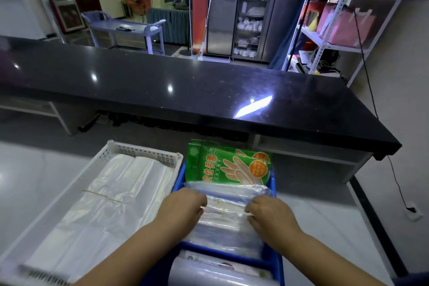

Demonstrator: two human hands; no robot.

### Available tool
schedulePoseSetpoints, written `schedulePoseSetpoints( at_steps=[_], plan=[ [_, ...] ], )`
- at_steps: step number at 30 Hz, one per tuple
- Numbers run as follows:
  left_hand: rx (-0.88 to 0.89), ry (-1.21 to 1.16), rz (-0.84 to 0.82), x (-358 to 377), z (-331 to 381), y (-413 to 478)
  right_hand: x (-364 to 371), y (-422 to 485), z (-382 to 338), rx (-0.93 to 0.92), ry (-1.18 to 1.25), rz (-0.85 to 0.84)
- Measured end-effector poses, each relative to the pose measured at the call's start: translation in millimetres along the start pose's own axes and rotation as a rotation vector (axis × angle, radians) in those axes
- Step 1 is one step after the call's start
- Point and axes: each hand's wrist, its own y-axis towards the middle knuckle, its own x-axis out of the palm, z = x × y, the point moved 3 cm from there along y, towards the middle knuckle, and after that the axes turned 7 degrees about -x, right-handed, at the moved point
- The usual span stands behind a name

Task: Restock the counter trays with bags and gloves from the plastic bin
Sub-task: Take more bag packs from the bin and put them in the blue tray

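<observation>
Both hands rest on a bundle of clear bags (pixel 224 225) lying in the middle compartment of a blue bin (pixel 277 260). The left hand (pixel 183 204) sits on the bundle's left side with its fingers bent down onto the plastic. The right hand (pixel 267 215) takes the right side, fingers curled in and pinching the top layers. A thin yellowish band (pixel 222 209) crosses the bundle between the two hands.

At the far end of the bin, green glove packs (pixel 222 165) stand upright, leaning against the far wall and just beyond the clear bags. The near compartment holds more clear plastic-wrapped stock (pixel 209 271); what it is cannot be told.

Touching the bin on its left is a white perforated tray (pixel 139 151) filled with flat white bags (pixel 111 211). A long black counter (pixel 185 81) runs across the far side.
</observation>
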Motion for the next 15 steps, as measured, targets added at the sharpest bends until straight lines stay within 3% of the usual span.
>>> schedulePoseSetpoints(
  at_steps=[4,7,15],
  plan=[
    [0.067,0.218,0.022,12.7,3.8,9.7,0.8,7.1,-2.6,-0.015,-0.114,0.075],
    [0.094,0.285,0.031,13.6,3.6,5.2,13.5,7.1,-4.2,-0.046,-0.091,0.027],
    [-0.022,0.276,0.183,1.5,-8.2,-16.0,14.7,0.7,9.3,-0.076,-0.040,0.083]
  ],
)
